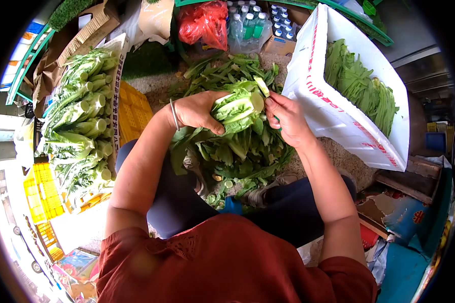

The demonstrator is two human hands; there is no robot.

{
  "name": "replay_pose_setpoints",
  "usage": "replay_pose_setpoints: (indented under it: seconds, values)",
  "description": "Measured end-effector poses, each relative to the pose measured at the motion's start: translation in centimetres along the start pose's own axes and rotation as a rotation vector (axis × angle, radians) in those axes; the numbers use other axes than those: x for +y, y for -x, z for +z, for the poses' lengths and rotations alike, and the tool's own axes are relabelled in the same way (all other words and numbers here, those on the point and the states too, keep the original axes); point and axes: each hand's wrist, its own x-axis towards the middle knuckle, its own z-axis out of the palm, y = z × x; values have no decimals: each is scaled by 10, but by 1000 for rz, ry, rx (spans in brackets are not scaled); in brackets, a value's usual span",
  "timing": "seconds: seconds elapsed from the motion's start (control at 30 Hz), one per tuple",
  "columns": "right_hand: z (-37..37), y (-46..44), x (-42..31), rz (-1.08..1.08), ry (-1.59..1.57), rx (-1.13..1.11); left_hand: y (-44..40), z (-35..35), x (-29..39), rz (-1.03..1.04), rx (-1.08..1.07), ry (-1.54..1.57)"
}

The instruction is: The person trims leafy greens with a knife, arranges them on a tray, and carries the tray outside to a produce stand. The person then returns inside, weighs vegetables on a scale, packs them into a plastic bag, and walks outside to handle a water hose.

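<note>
My left hand, with a bangle on its wrist, is wrapped round a head of leafy lettuce, its pale cut stem end turned to the right. My right hand is closed beside that stem end. A bit of green, which looks like the handle of a small knife, shows in its fingers; the blade is mostly hidden. A pale strip of leaf stalk sticks up between the lettuce and my right thumb. Beneath both hands lies a pile of loose green leaves on the ground.
On the left, a box holds several lettuce heads, stems facing right, above yellow crates. At the right stands a tilted white foam box with long leafy greens. Red plastic bags and bottles are at the back.
</note>
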Motion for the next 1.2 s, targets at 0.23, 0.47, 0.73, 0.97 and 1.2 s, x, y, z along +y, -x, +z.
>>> replay_pose_setpoints:
  seconds: [0.23,0.47,0.73,0.97,1.2]
  values:
    - [-1,2,20,493,-461,138,-8,11,-1,-13,231,-343]
    - [7,-2,15,566,-326,57,-12,25,2,-115,253,-810]
    - [4,-10,22,362,-395,180,0,28,13,-118,770,-964]
    - [11,-15,27,263,-374,194,-15,25,-12,-427,535,703]
    - [18,-15,20,230,-545,201,-20,12,-15,-29,441,1047]
